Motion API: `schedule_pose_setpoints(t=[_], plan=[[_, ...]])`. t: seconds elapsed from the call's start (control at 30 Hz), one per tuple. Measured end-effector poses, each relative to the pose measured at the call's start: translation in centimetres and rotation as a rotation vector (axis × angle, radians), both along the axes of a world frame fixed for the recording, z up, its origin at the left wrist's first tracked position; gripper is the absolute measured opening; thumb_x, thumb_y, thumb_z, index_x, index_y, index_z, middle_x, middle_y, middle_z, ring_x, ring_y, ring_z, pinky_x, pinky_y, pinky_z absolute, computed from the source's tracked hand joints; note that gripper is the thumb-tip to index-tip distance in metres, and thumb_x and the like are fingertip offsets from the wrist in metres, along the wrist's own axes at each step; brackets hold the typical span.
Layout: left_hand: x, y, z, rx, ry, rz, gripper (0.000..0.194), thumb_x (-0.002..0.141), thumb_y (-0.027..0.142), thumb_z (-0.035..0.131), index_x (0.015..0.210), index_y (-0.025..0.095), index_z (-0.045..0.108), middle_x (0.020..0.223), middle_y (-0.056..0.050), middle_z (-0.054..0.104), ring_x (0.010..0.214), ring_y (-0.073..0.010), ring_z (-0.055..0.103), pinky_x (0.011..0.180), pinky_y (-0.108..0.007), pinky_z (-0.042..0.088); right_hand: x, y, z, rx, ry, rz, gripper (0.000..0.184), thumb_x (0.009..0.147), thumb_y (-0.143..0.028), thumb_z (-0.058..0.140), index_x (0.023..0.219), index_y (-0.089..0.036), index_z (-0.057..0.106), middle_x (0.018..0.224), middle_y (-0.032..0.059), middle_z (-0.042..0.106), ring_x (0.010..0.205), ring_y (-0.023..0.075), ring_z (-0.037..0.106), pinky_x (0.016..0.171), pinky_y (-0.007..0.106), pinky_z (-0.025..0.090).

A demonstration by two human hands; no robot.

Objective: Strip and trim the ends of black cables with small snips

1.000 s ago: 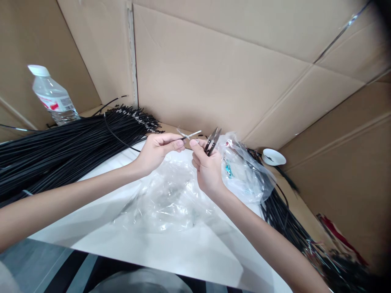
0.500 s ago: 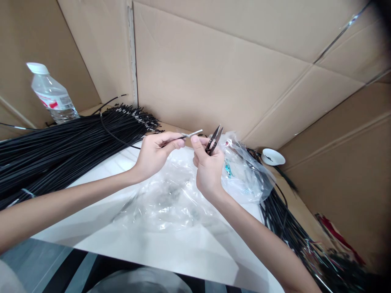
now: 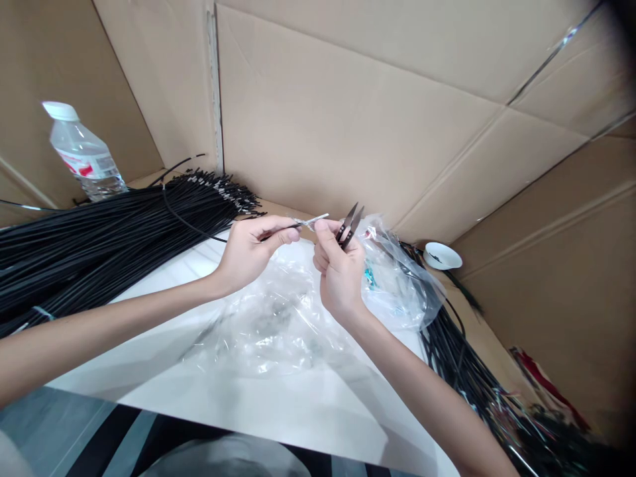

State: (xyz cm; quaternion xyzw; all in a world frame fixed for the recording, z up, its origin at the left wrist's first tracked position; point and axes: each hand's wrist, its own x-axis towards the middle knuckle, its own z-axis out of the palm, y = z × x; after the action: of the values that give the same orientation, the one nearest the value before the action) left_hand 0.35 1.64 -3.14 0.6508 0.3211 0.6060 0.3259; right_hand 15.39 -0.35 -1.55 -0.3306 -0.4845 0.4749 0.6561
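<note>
Between thumb and fingers, my left hand (image 3: 256,252) pinches a black cable (image 3: 196,230) close to its stripped end. Past the fingertips, silvery braided strands and a pale inner core (image 3: 318,217) stick out to the right. My right hand (image 3: 340,268) is closed around a pair of small thread snips (image 3: 350,225), whose dark blades point up, slightly apart. The right thumb and forefinger also meet at the loose braid strands, just below the core. Under both hands lies a crumpled clear plastic bag (image 3: 271,324).
A thick bundle of black cables (image 3: 124,238) covers the left side, with a water bottle (image 3: 89,159) behind it. Another plastic bag (image 3: 407,285), more cables (image 3: 462,358) and a small white dish (image 3: 443,256) are at right. Cardboard walls (image 3: 348,112) enclose the back.
My right thumb and forefinger have shifted slightly right, drawing the braid strands away from the core. My left hand has stayed almost still.
</note>
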Motion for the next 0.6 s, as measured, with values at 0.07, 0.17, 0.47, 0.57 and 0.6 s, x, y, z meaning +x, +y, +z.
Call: schedule_pose_setpoints(t=[0.07,0.17,0.47,0.57,0.6], plan=[[0.0,0.0,0.0,-0.005,-0.007,-0.01,0.019,0.085,0.04,0.078,0.092,0.024,0.081,0.084,-0.001,0.076,0.076,-0.0156,0.065,0.068,-0.025,0.049,0.0,-0.1,0.0,0.009,-0.008,-0.007,0.02,0.078,-0.038,0.078,0.082,-0.021,0.067,0.055,-0.0088,0.033,0.047,0.0067,0.023,0.045,0.026,0.019],[0.0,0.0,0.0,-0.003,-0.002,-0.016,0.016,0.086,0.037,0.078,0.094,0.024,0.081,0.086,-0.001,0.076,0.077,-0.0146,0.065,0.069,-0.024,0.048,-0.1,-0.2,0.0,0.037,-0.048,-0.042,0.021,0.076,-0.035,0.08,0.086,-0.022,0.068,0.057,-0.0088,0.035,0.049,0.0075,0.026,0.048,0.026,0.024],[0.0,-0.3,0.2,0.012,-0.011,-0.026,0.01,0.086,0.032,0.077,0.089,0.023,0.081,0.086,-0.001,0.076,0.077,-0.0152,0.064,0.069,-0.026,0.048,-0.4,-0.5,0.3,-0.086,-0.039,-0.013,0.026,0.077,-0.043,0.077,0.076,-0.021,0.062,0.057,-0.0081,0.036,0.048,0.0074,0.024,0.046,0.028,0.019],[0.0,-0.2,0.1,0.045,-0.007,-0.01,0.011,0.087,0.033,0.076,0.087,0.023,0.08,0.084,-0.001,0.075,0.075,-0.0155,0.064,0.068,-0.026,0.047,-0.5,-0.8,0.8,-0.189,0.03,0.097,0.025,0.077,-0.039,0.076,0.075,-0.021,0.06,0.054,-0.0109,0.024,0.046,0.0067,0.014,0.045,0.029,0.012],[0.0,-0.2,0.1,0.06,0.002,-0.002,0.012,0.087,0.034,0.076,0.087,0.022,0.08,0.083,-0.001,0.075,0.074,-0.0158,0.064,0.068,-0.027,0.047,-0.6,-0.9,1.0,-0.205,0.049,0.125,0.024,0.076,-0.038,0.077,0.075,-0.021,0.059,0.054,-0.0112,0.022,0.046,0.0066,0.012,0.045,0.029,0.011]])
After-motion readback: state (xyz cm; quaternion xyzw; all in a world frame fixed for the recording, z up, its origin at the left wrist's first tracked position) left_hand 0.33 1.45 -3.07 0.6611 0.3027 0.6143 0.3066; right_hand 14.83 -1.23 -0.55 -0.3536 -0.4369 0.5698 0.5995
